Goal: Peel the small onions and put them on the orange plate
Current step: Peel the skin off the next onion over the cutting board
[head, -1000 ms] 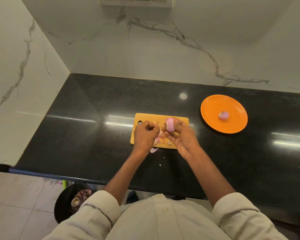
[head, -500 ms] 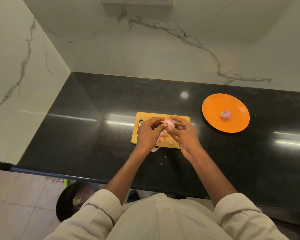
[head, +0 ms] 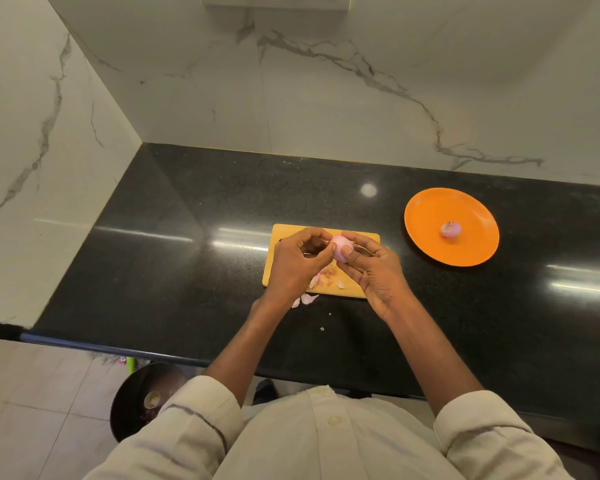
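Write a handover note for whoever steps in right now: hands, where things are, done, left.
Left hand: fingertips pinching at the onion in hand.
Right hand: grips that onion above the cutting board.
Peel scraps lie on the board; a few lie on the black counter at its near edge.
Done: one peeled onion sits on the orange plate, right of the board.
Left: finish peeling the held onion and put it on the plate. No other onions are visible.

Small pink onion (head: 339,249), pale and smooth, pinched between both hands above the cutting board, second onion (head: 450,230) on orange plate (head: 430,209), near worktop's back edge
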Available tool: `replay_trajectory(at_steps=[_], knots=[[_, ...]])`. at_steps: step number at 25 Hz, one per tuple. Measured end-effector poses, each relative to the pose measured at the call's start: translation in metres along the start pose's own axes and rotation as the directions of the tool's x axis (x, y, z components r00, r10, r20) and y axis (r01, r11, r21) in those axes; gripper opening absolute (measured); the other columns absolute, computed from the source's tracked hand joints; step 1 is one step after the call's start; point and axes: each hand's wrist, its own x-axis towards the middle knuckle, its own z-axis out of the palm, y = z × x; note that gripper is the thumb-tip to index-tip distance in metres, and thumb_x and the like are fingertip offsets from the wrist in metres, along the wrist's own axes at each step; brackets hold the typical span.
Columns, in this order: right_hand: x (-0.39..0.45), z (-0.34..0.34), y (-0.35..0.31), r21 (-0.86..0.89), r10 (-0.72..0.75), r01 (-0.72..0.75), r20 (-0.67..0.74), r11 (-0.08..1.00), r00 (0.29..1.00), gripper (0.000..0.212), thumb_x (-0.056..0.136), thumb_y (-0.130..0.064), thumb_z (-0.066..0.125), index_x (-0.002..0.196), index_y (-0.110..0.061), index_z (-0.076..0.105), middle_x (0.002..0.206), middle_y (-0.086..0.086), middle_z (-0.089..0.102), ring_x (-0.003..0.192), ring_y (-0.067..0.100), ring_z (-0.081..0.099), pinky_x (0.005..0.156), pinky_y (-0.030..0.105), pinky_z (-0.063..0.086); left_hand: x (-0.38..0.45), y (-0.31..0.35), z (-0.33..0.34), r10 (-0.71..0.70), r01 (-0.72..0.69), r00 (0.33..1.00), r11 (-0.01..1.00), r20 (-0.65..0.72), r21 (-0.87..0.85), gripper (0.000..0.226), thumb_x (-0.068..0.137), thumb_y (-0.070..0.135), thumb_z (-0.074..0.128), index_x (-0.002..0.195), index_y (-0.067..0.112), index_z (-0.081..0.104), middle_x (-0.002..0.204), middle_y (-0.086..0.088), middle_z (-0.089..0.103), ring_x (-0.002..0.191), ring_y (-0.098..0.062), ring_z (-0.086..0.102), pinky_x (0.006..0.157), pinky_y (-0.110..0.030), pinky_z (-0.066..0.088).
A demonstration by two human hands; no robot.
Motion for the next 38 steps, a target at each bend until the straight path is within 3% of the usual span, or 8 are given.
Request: replay_trajectory(at_steps=[4,8,13,15,20,23,31,38], knots=[[0.000,0.001,-0.003,0.027,-0.012,0.011,0.043,1.000,0.999,0.030,0.096,-0.004,0.072,0.125,-0.009,0.073,0.114,0.006,0.080,0.114,0.028,0.076,0.096,0.039,0.063,0.001,0.002,0.004,0.007,-0.008,0.997,1.000,0.073,0.015,0.012,0.104,0.019,0.070,0.115,0.018,0.064,0.109,0.002,0.070,0.103,-0.019,0.070,0.087,-0.042,0.065],[-0.001,0.004,-0.007,0.003,-0.020,0.019,0.071,1.000,0.997,0.032,0.095,-0.003,0.072,0.127,-0.008,0.073,0.115,0.007,0.080,0.114,0.029,0.075,0.097,0.042,0.062,0.003,0.002,0.006,0.036,-0.037,0.998,0.999,0.055,0.018,0.017,0.104,0.010,0.067,0.113,0.022,0.059,0.105,0.001,0.064,0.101,-0.028,0.067,0.082,-0.044,0.063],[-0.001,0.003,-0.008,-0.003,-0.023,0.023,0.077,1.000,0.997,0.034,0.094,-0.002,0.072,0.127,-0.008,0.073,0.116,0.009,0.079,0.116,0.030,0.075,0.098,0.044,0.062,0.006,0.004,0.003,0.037,-0.039,0.998,0.999,0.058,0.038,0.012,0.104,0.010,0.067,0.109,0.018,0.061,0.102,0.001,0.066,0.087,-0.005,0.065,0.078,-0.029,0.061],[-0.001,0.004,-0.007,-0.003,-0.023,0.023,0.074,1.000,0.997,0.034,0.095,-0.003,0.072,0.128,-0.009,0.073,0.116,0.009,0.080,0.116,0.030,0.075,0.098,0.044,0.062,0.007,0.004,0.003,0.047,-0.051,0.996,0.997,0.072,0.055,0.009,0.105,0.010,0.066,0.108,0.016,0.061,0.101,-0.002,0.067,0.083,-0.003,0.064,0.076,-0.026,0.060],[-0.001,0.008,-0.011,0.054,-0.039,0.035,0.086,0.998,0.996,0.032,0.096,-0.005,0.070,0.128,-0.010,0.072,0.123,0.014,0.077,0.118,0.030,0.073,0.100,0.042,0.061,0.013,0.011,0.000,0.081,-0.082,0.996,0.996,0.037,0.043,0.010,0.103,0.008,0.068,0.101,0.016,0.063,0.095,-0.007,0.069,0.083,-0.019,0.070,0.076,-0.032,0.062],[-0.002,0.010,-0.012,0.125,-0.028,0.017,0.089,0.992,0.996,0.035,0.096,-0.006,0.070,0.131,-0.008,0.070,0.128,0.015,0.074,0.118,0.030,0.073,0.095,0.037,0.063,0.013,0.016,-0.004,0.110,-0.111,0.994,0.993,-0.007,-0.049,0.018,0.101,0.004,0.070,0.117,0.009,0.066,0.095,-0.011,0.071,0.087,-0.026,0.075,0.075,-0.034,0.066],[-0.005,0.015,-0.018,0.109,-0.023,0.016,0.056,0.994,0.998,0.032,0.099,-0.007,0.069,0.130,-0.008,0.071,0.129,0.013,0.073,0.116,0.029,0.074,0.089,0.034,0.064,0.012,0.014,-0.002,0.127,-0.129,0.990,0.991,-0.062,-0.041,0.004,0.104,0.006,0.067,0.105,0.007,0.070,0.095,-0.003,0.074,0.083,-0.023,0.076,0.074,-0.033,0.066],[-0.006,0.020,-0.016,0.463,0.283,-0.285,0.077,0.839,0.956,0.026,0.103,-0.017,0.064,0.125,-0.003,0.062,0.119,0.024,0.072,0.108,0.032,0.069,0.090,0.034,0.056,0.011,0.005,0.002,-0.024,0.017,0.998,0.995,-0.061,-0.101,0.010,0.104,-0.002,0.061,0.100,0.000,0.070,0.097,-0.014,0.077,0.092,-0.025,0.079,0.084,-0.036,0.064]])
